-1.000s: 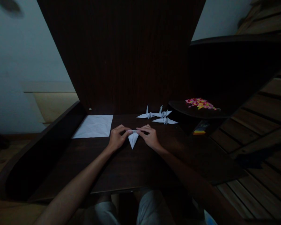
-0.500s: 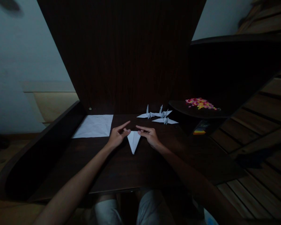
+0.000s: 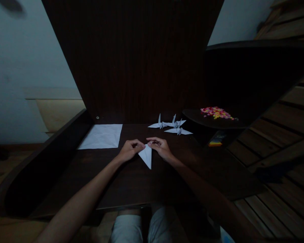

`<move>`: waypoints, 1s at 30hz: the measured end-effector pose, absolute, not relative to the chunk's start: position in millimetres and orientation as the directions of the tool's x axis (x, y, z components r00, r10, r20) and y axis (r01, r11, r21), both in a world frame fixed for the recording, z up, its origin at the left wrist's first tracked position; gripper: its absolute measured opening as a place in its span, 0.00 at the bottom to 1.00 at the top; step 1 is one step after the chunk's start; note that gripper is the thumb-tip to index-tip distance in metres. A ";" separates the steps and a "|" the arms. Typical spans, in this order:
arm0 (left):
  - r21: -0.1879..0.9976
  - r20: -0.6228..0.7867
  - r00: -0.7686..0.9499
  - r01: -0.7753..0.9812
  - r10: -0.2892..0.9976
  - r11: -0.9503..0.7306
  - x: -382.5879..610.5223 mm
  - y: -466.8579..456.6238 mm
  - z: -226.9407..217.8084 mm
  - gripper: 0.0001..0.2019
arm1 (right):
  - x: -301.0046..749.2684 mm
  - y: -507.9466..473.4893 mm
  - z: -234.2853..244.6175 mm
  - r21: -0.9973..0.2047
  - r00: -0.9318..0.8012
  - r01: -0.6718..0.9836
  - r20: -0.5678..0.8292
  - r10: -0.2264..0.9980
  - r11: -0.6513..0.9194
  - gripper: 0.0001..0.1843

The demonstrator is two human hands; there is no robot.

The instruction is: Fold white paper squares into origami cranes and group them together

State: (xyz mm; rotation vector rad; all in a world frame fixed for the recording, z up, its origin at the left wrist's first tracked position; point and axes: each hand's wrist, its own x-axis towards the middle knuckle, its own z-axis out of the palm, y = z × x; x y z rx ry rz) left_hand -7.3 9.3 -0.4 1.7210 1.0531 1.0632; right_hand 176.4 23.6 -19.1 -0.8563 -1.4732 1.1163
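A folded piece of white paper (image 3: 147,157), kite-like with its sharp point toward me, is between my two hands over the dark desk. My left hand (image 3: 130,150) pinches its upper left corner with thumb and fingers. At the upper right edge, my right hand (image 3: 160,147) grips the paper with the thumb, its index finger reaching over the top. The fingers partly cover the paper's top edge. Beyond my right hand stand several white origami cranes (image 3: 178,131), wings spread.
A creased white paper sheet (image 3: 101,136) lies flat at the left of the desk (image 3: 116,195). On a raised corner shelf (image 3: 192,116) at the right is a pile of small colourful pieces (image 3: 218,113). Below it sits a rainbow-edged item (image 3: 216,141). A tall dark panel (image 3: 136,60) closes the back.
The folded paper has turned, its lower point swinging to the right. My left fingers, stretched out before, have curled onto the paper's corner. My right hand stays at the upper right edge.
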 end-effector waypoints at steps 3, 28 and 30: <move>0.905 0.292 0.263 0.236 0.920 -0.355 -8.4 10.0 -0.1 0.13 | 174.3 22.9 -18.1 -0.950 -0.151 -0.067 0.312 0.938 0.305 0.14; 0.982 0.145 0.012 -0.126 0.989 -0.142 -6.1 16.4 -8.2 0.35 | 172.2 23.7 -25.1 -0.950 -0.206 -0.118 0.307 0.929 0.288 0.14; 0.984 0.124 0.020 -0.132 0.992 -0.121 -6.1 17.2 -8.3 0.34 | 172.4 23.5 -24.5 -0.945 -0.201 -0.117 0.325 0.924 0.307 0.13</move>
